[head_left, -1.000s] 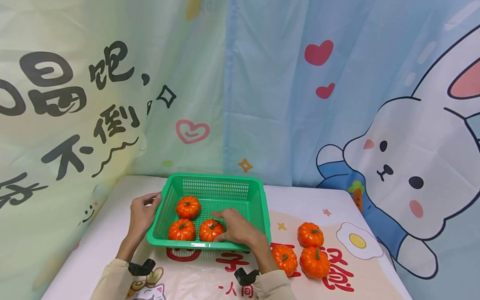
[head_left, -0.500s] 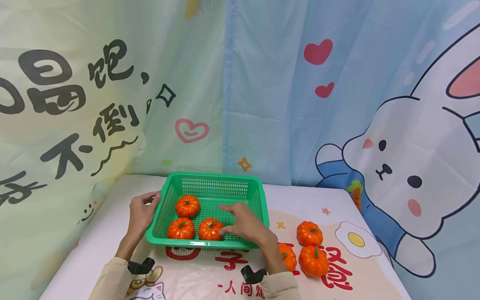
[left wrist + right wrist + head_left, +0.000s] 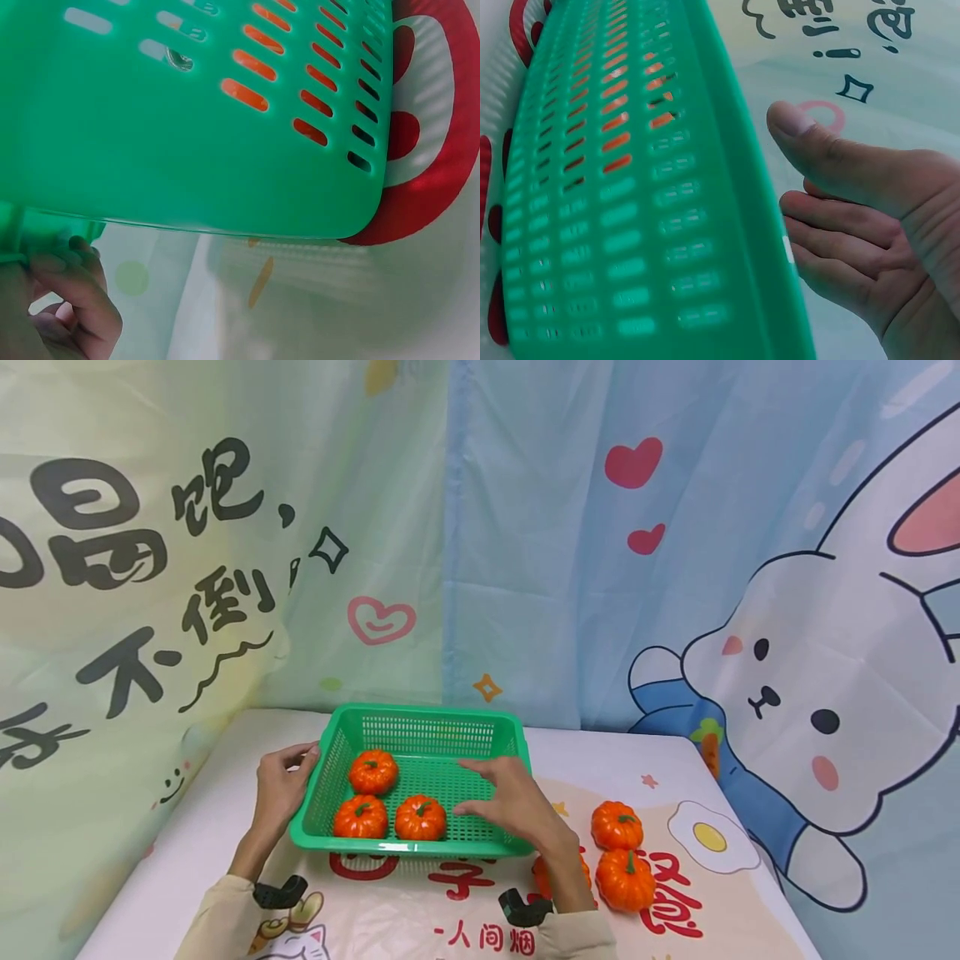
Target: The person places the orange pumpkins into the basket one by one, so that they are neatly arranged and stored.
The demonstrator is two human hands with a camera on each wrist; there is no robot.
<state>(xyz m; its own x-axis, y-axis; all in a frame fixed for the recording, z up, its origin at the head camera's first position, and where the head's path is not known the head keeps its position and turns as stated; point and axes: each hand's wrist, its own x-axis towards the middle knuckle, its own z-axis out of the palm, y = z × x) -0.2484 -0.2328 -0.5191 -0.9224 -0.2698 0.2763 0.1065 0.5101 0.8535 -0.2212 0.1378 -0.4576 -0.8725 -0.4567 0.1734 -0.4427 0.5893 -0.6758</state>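
A green plastic basket (image 3: 442, 849) with slotted walls contains three small orange pumpkins: one at the back left (image 3: 373, 772), one at the front left (image 3: 361, 817) and another at front middle (image 3: 421, 818). My left hand (image 3: 283, 783) pinches the basket's left rim; in the left wrist view its thumb and fingers (image 3: 79, 292) close on the green edge. Over the basket's right half is my right hand (image 3: 510, 802), thumb and fingers spread apart with nothing between them. In the right wrist view that hand (image 3: 870, 225) shows beyond the basket's front wall.
On the table right of the basket lie three more pumpkins: a back one (image 3: 617, 825), a front one (image 3: 626, 881), and a third (image 3: 542, 877) partly behind my right forearm. Printed cloth (image 3: 517, 568) hangs close behind the table. Each wrist carries a black camera mount.
My right hand has let go of the front middle pumpkin and moved right, away from it, fingers spreading. The pumpkin stays in the basket. My left hand keeps its hold on the rim.
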